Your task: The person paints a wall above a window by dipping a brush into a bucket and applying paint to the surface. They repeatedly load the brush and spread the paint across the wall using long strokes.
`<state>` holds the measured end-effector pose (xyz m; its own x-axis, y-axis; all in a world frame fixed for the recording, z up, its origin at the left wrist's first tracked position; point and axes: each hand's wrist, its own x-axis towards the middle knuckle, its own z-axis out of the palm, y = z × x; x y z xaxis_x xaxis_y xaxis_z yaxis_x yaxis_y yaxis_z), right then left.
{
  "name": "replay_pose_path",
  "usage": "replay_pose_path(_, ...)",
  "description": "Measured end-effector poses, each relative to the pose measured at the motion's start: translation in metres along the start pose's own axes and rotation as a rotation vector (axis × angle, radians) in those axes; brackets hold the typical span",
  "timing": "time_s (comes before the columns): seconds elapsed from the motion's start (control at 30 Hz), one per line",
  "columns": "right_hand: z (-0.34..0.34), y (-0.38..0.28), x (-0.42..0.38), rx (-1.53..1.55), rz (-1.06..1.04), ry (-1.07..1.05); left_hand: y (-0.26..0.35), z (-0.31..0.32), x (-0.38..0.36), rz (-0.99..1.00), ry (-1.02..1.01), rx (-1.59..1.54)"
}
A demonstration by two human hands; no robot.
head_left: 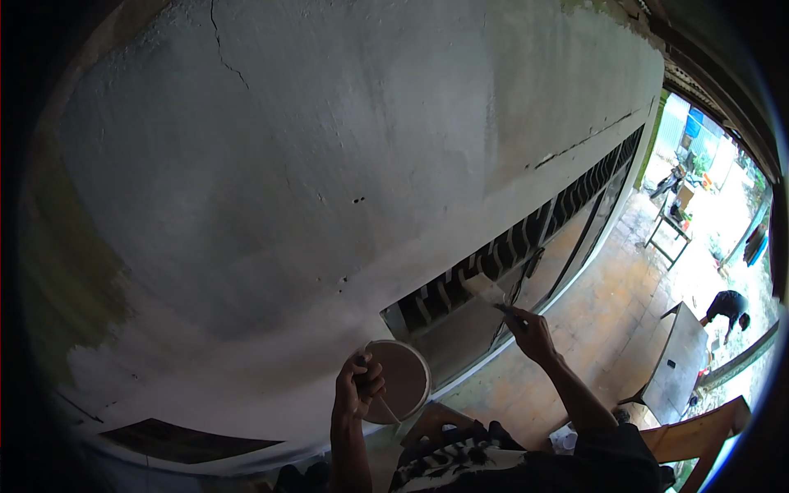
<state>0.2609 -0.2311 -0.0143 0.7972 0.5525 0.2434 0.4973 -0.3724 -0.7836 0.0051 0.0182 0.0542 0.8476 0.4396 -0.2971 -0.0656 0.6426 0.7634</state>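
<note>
My left hand [357, 386] is closed round the handle of a round paint bucket [427, 371], which hangs beside it with pale paint showing inside. My right hand [532, 335] grips the dark handle of a wide paintbrush [485, 289]. The pale bristles point up and left, overlapping the dark window grille in this view. A large wall [271, 181] coated in whitish paint fills the view ahead of both hands. At its left side a greenish patch [70, 271] shows a ragged paint edge.
A thin crack [217, 45] and small holes mark the wall. The barred window grille [501, 253] runs along its lower right. To the right, a person [727, 306] bends near a table [675, 361] on the tiled floor [608, 300]. A wooden frame [699, 431] stands close behind my right arm.
</note>
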Motion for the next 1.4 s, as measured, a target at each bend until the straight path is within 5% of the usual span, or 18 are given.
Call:
replay_pose_path(0.1,-0.017,-0.054,-0.011,0.003,-0.006,-0.101,0.001,0.000,0.000,-0.005,-0.055,-0.033)
replay_pose_path(0.3,-0.048,-0.156,0.012,-0.369,-0.765,-0.421,0.023,0.022,-0.014,0.049,-0.103,0.094)
replay_pose_path(0.5,0.005,-0.179,0.025,-0.606,-1.111,-0.469,0.036,0.029,-0.014,0.093,-0.287,0.070)
replay_pose_path(0.63,0.056,-0.198,0.030,-0.772,-1.131,-0.601,0.031,0.041,-0.017,0.091,0.009,0.085)
replay_pose_path(0.73,0.085,-0.193,0.032,-0.878,-1.142,-0.689,0.030,0.047,-0.017,0.090,0.025,0.088)
replay_pose_path(0.8,0.116,-0.171,0.036,-0.630,-1.348,-0.327,0.028,0.038,-0.012,0.085,-0.060,0.076)
replay_pose_path(0.83,0.123,-0.166,0.037,-0.628,-1.352,-0.329,0.029,0.036,-0.010,0.082,-0.151,0.069)
replay_pose_path(1.0,0.129,-0.176,0.040,-0.792,-0.999,-0.854,0.028,0.037,-0.009,0.071,-0.168,0.059)
replay_pose_path(1.23,0.141,-0.165,0.037,-0.529,-0.989,-0.813,0.026,0.036,-0.011,0.068,-0.185,0.073)
replay_pose_path(1.4,0.169,-0.140,0.040,-0.515,-1.214,-0.624,0.028,0.034,-0.013,0.064,-0.174,0.080)
